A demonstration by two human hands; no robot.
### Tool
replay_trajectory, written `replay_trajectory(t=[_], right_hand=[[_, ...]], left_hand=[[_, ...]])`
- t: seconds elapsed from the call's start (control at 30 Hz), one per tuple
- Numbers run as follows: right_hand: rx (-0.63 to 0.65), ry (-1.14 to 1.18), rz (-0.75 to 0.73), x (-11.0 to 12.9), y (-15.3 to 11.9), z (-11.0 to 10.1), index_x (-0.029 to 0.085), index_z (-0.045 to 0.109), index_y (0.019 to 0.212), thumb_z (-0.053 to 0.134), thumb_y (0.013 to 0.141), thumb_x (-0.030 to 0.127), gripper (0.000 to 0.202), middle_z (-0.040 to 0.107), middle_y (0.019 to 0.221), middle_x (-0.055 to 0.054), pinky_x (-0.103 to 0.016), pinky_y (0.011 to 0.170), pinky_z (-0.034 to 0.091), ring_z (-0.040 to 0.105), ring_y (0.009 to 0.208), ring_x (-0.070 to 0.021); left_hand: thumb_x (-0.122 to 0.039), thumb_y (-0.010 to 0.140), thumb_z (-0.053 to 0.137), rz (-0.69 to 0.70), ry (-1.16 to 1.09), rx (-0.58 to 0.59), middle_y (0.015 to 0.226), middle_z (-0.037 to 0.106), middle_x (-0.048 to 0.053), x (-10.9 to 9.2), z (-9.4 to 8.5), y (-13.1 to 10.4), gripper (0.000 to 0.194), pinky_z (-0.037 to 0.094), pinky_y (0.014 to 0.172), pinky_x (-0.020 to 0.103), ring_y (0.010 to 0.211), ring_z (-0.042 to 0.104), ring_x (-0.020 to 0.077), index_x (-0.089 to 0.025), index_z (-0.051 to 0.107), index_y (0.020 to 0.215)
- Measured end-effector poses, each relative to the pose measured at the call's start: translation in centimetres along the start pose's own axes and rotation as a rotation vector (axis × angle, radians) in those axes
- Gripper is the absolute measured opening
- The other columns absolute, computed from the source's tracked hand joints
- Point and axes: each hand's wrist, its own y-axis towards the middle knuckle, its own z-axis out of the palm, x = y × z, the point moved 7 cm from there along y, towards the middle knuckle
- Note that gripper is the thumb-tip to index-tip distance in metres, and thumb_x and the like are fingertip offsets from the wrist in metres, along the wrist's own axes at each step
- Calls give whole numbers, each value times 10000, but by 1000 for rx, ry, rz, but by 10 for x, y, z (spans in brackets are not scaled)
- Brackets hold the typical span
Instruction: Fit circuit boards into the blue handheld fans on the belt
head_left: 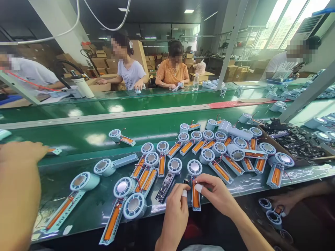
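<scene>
At the near edge of the bench lies a light-blue handheld fan [194,168], its open handle showing an orange battery cell. My left hand [178,209], a white wrap on one finger, is closed beside the handle around a small dark circuit board [186,181], mostly hidden by the fingers. My right hand [216,190], also with a white-wrapped fingertip, pinches at the top of the handle, where thin wires run; the fingertips cover what they grip. Just left of my hands, another fan [175,165] has a black circuit board [165,187] over its handle.
Several more fans [129,205] lie across the bench. A box of black parts [293,139] stands at right. A green conveyor belt [86,136] runs behind. Another person's arm [21,174] reaches in at left; a co-worker's hand [285,202] holds a fan at lower right. Several people sit opposite.
</scene>
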Motion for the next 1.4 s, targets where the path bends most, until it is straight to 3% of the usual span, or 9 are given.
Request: replay_trajectory(t=[0.23,0.37,0.5,0.67,0.77,0.9,1.0,1.23,1.4], right_hand=[[-2,-321,-188,19,-1,9,233,717,1068,507,961,152,249,661,988,-72,-307,768,552,653,899,-202],[0,-606,-324,28,-6,15,237,685,1106,449,977,126,291,643,1017,-89,-349,779,548,630,917,-227],[5,-681,-370,28,-5,15,222,670,1086,455,1009,165,236,637,994,-83,-332,749,538,624,874,-215],[-92,-752,-376,33,0,6,196,657,1101,432,1010,138,250,638,1015,-96,-314,735,520,640,878,-209],[-62,-911,-402,40,2,10,200,661,1030,458,971,99,235,638,1000,-89,-297,678,488,628,818,-201],[-18,-1050,-407,47,5,14,201,647,916,528,938,95,161,633,937,-68,-283,625,442,608,768,-190],[37,-1102,-422,50,7,17,201,636,881,556,934,95,143,638,938,-68,-288,630,436,613,783,-194],[63,-1162,-382,46,10,27,199,597,778,552,893,21,217,626,857,-77,-319,630,440,597,763,-221],[90,-1072,-376,44,14,22,194,634,861,563,925,61,164,646,906,-54,-299,670,475,628,794,-202]], left_hand=[[-260,964,381,-57,-87,-14,1064,715,103,-2,1,1,303,519,916,376,1016,676,238,-199,659,1068],[-367,981,394,-108,-94,-22,978,725,94,-2,1,5,310,520,848,388,910,677,247,-201,655,972],[-375,975,402,-113,-99,-12,865,716,67,-1,1,8,309,529,785,368,815,674,233,-209,648,888],[-292,947,411,-207,-212,-49,943,725,45,12,2,3,390,557,613,305,609,650,159,-208,523,1311],[-245,912,432,-254,-261,-72,1062,746,84,17,3,-1,444,588,620,312,604,681,151,-191,511,1345],[-220,886,471,-183,-180,-124,1128,767,106,12,-2,-2,346,629,766,361,854,767,223,-191,664,1171],[-179,875,495,-76,-36,-171,1157,775,97,6,-7,-2,363,616,896,405,1048,747,265,-199,701,1173],[-144,923,455,128,119,-212,1199,766,85,-4,-2,-8,387,601,954,371,1096,736,238,-197,712,1207],[-183,923,485,78,35,-167,1173,776,87,-1,-10,-1,349,596,955,388,1080,738,248,-195,738,1164]])
